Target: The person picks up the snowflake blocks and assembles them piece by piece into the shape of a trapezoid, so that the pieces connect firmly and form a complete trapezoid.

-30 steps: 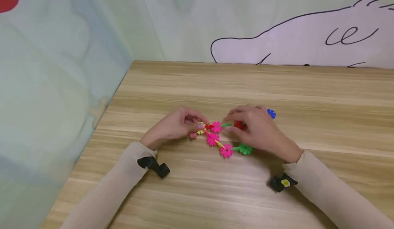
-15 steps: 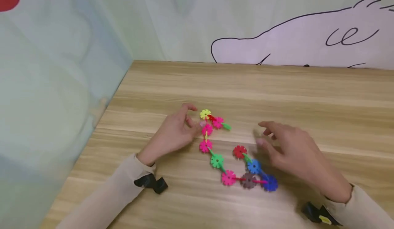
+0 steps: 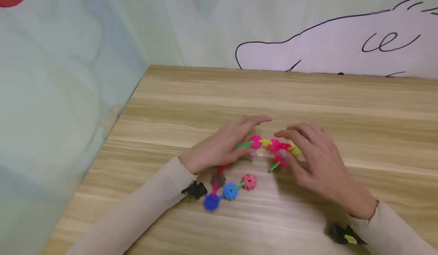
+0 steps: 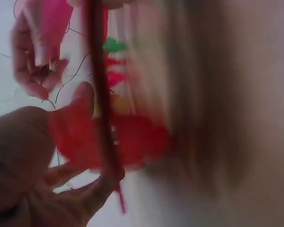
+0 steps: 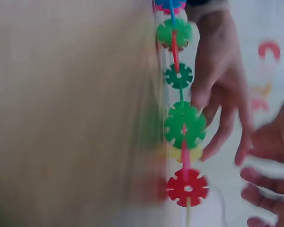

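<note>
A chain of interlocking notched plastic discs lies curved on the wooden table. Its pink discs (image 3: 274, 145) and a yellow disc (image 3: 295, 148) run between the hands; a dark blue disc (image 3: 211, 202), a lighter blue disc (image 3: 230, 191) and a red-pink disc (image 3: 249, 181) sit nearer the front. My left hand (image 3: 227, 142) hovers over the left stretch of the chain, fingers extended, hiding part of it. Thumb and fingers apart, my right hand (image 3: 316, 163) is around the yellow end. In the right wrist view, green discs (image 5: 184, 125) and a red disc (image 5: 188, 188) line up beside the left hand.
The wooden table (image 3: 191, 91) meets a printed cloth backdrop (image 3: 205, 23) at its back and left edges. Black straps with small cameras (image 3: 194, 189) sit on both wrists. The left wrist view is heavily blurred.
First the hands held the chain, then they parted from it. The chain has turned around: its blue discs moved from right to left, its yellow disc from left to right. The hands came closer together.
</note>
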A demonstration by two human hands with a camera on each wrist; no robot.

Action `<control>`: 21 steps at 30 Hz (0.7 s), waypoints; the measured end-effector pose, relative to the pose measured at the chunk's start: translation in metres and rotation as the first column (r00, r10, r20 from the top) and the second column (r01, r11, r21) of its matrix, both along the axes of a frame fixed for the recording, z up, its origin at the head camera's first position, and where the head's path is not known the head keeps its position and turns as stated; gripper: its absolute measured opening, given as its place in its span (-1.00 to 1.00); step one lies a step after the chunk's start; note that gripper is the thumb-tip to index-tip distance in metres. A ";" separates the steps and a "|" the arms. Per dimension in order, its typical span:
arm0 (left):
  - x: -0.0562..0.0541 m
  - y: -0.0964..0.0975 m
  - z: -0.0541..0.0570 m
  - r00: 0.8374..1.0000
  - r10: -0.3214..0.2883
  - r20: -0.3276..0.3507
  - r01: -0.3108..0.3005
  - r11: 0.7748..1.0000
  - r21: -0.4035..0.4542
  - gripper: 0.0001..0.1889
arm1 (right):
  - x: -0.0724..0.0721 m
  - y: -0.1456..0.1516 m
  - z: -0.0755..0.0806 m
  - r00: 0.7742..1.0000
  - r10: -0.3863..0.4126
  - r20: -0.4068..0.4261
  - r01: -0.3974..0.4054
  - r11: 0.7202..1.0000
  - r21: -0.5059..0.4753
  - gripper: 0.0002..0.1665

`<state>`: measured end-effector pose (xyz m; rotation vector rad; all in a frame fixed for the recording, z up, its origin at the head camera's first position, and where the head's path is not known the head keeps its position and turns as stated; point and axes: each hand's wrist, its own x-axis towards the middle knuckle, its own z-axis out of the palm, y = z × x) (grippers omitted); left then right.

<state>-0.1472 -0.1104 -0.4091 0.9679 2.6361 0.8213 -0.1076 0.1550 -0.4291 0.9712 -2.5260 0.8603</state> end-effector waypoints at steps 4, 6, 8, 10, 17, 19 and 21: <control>0.001 -0.006 0.014 0.999 0.005 -0.049 -0.006 0.999 -0.034 -0.29 | -0.010 0.016 -0.007 0.996 0.080 0.042 -0.082 0.995 0.052 -0.47; 0.015 -0.014 0.020 0.998 0.030 -0.053 -0.033 0.997 -0.067 -0.37 | -0.009 0.025 -0.010 0.990 0.115 0.076 -0.120 0.991 0.065 -0.48; 0.034 -0.021 0.020 0.998 0.047 -0.039 -0.051 0.992 -0.111 -0.42 | -0.008 0.032 -0.013 0.989 0.119 0.086 -0.125 0.990 0.070 -0.53; 0.050 -0.021 0.017 0.998 0.046 -0.036 -0.051 0.988 -0.143 -0.49 | -0.009 0.038 -0.015 0.992 0.097 0.080 -0.102 0.993 0.063 -0.57; 0.041 -0.012 -0.002 0.989 0.059 -0.136 -0.067 0.997 -0.050 -0.88 | -0.017 0.035 -0.026 0.993 0.075 0.091 -0.072 0.997 -0.037 -0.66; 0.032 -0.013 -0.005 0.989 0.050 -0.136 -0.055 0.998 -0.032 -0.90 | -0.017 0.033 -0.028 0.993 0.074 0.092 -0.070 0.996 -0.054 -0.68; 0.025 -0.014 -0.006 0.992 0.031 -0.121 -0.034 0.999 -0.024 -0.92 | -0.018 0.032 -0.030 0.994 0.068 0.089 -0.062 0.996 -0.063 -0.69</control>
